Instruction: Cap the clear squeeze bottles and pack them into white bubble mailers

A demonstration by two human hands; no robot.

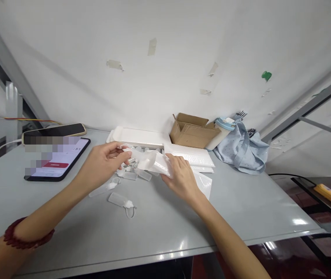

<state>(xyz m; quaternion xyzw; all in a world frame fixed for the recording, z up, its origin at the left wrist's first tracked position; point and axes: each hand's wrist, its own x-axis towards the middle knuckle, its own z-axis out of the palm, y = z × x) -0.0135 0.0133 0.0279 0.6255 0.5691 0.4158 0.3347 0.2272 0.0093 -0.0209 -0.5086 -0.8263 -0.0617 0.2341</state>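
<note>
My left hand (104, 162) pinches a small translucent squeeze bottle (134, 154) between thumb and fingers. The bottle's far end is at the opening of a white bubble mailer (160, 164); how far it reaches inside is hard to make out. Fingers wrapped round its right side, my right hand (182, 180) grips that mailer, its mouth gaping toward the left. Below and between the hands lie several similar bottles (144, 174) in a loose pile. Nearer the front, a single bottle (118, 200) with a white cap and a looped strap rests on the grey table (153, 232).
White mailers (142, 136) are stacked against the wall, with more mailers (194, 157) right of them. Behind stands an open cardboard box (193, 133), beside a lidded cup (222, 133) and a blue cloth bag (245, 151). Two phones, one lit (75, 155), lie at left.
</note>
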